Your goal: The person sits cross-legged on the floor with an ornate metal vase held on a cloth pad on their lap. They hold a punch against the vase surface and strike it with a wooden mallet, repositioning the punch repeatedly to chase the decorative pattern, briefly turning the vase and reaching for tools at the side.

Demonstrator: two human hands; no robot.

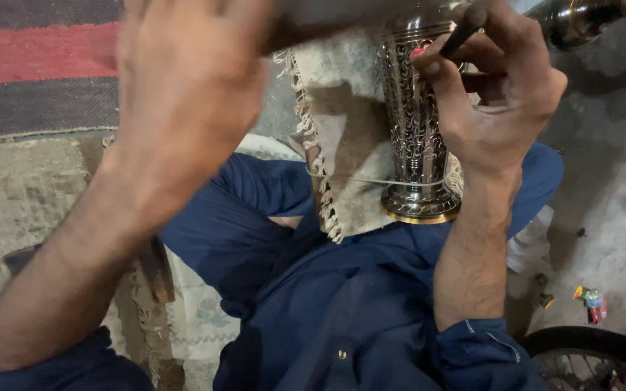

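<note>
Head view: right hand (498,94) pinches dark tool (461,32) against engraved vase (416,123); left hand (186,94) blurred.

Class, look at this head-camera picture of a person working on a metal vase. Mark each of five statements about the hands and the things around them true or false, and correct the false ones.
1. The right hand holds a thin dark tool against the engraved metal vase. True.
2. The vase is plain and smooth. False: its surface is covered in fine ornamental patterns.
3. The left hand grips the vase's base. False: it is raised and blurred, apart from the base.
4. A fringed cloth lies beside and behind the vase. True.
5. The person wears red sleeves. False: the sleeves are dark blue.
</note>
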